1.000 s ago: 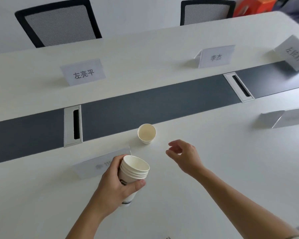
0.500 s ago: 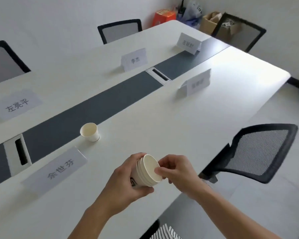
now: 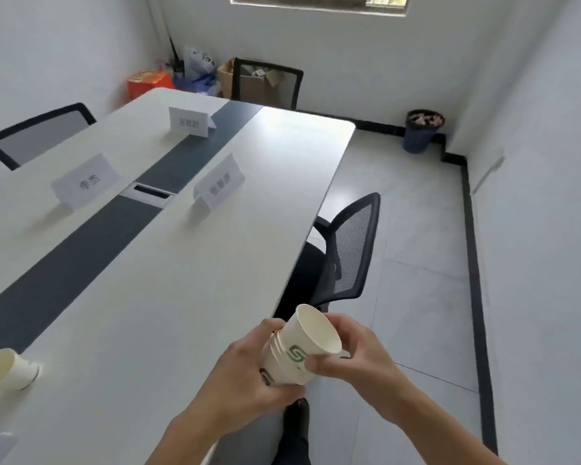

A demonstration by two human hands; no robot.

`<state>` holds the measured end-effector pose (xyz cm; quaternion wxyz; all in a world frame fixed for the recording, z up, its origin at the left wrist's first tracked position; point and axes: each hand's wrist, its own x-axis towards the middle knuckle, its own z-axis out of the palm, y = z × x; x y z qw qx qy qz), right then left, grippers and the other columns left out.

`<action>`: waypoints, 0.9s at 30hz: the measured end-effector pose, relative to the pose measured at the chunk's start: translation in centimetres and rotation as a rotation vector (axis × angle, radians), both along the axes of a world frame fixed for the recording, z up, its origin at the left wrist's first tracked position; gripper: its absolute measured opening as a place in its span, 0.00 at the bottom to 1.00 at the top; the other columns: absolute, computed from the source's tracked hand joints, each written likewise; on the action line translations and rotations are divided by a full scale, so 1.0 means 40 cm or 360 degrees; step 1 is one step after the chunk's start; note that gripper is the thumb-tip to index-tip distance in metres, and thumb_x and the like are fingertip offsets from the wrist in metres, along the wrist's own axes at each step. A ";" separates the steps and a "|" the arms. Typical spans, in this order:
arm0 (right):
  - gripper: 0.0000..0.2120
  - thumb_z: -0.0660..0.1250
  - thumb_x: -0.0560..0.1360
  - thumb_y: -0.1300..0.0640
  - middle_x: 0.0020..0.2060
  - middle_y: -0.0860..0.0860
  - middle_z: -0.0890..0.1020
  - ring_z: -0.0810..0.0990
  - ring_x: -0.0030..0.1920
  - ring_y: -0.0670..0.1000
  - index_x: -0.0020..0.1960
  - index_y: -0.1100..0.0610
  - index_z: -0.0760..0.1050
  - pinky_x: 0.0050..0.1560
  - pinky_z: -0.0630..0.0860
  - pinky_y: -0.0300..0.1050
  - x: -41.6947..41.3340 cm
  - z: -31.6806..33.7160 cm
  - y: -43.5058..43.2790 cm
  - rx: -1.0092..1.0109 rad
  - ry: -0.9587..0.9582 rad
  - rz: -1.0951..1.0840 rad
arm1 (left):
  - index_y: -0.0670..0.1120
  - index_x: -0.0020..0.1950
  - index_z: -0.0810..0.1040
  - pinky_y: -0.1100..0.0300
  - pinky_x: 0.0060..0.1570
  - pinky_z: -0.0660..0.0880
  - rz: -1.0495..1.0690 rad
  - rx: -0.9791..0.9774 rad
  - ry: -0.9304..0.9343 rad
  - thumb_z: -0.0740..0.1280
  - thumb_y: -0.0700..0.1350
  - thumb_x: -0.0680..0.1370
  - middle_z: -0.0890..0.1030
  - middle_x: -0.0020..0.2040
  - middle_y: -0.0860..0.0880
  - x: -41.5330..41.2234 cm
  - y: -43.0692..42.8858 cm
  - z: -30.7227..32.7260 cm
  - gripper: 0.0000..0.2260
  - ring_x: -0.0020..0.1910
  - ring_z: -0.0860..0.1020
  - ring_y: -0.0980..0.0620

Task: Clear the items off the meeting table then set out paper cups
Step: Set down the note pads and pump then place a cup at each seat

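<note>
Holding a stack of paper cups (image 3: 284, 362) tight, the left hand (image 3: 245, 380) wraps its fingers around the bottom part. The right hand (image 3: 353, 355) pinches the top cup (image 3: 311, 333) by its side, thumb in front and fingers behind the rim. That cup sticks up out of the stack, tilted to the right. Both hands are just past the edge of the white table (image 3: 182, 280). One more paper cup (image 3: 5, 369) stands on the table far to the left. Three name cards stand further along the table. A black chair (image 3: 346, 250) sits beside the table.
</note>
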<state>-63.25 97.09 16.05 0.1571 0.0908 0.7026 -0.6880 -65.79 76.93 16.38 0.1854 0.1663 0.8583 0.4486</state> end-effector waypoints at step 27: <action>0.25 0.81 0.62 0.49 0.48 0.47 0.83 0.82 0.50 0.47 0.55 0.46 0.74 0.54 0.80 0.48 -0.472 -0.078 1.251 0.0665 -0.0398 -0.0752 | 0.60 0.61 0.71 0.64 0.46 0.76 -0.0256 0.0103 -0.0260 0.77 0.61 0.57 0.81 0.50 0.52 -0.901 1.065 -0.015 0.34 0.48 0.79 0.61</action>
